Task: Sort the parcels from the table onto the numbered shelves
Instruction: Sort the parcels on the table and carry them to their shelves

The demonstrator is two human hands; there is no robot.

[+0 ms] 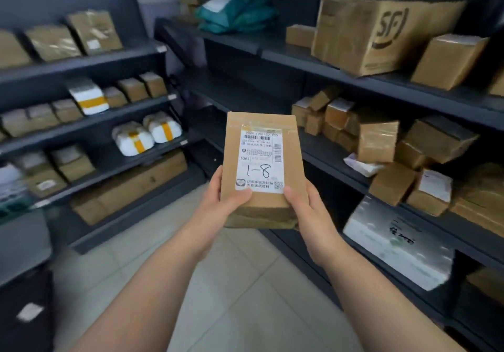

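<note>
A flat brown cardboard parcel (260, 133) is held up in the middle of the view, its white label facing me with "1-8" handwritten on it. My left hand (222, 201) grips its lower left edge, thumb on the front near the label. My right hand (301, 207) grips the lower right edge, thumb also on the front. Dark shelves (90, 62) stand to the left, and more dark shelves (354, 78) run along the right, all stacked with parcels.
The left shelves hold small brown boxes and white bags with orange tape (148, 137). On the right shelves sit a big SF carton (381, 32), teal bags (237, 13), piled brown boxes and a white plastic parcel (398, 245). Pale floor tiles (234, 283) lie between the shelves.
</note>
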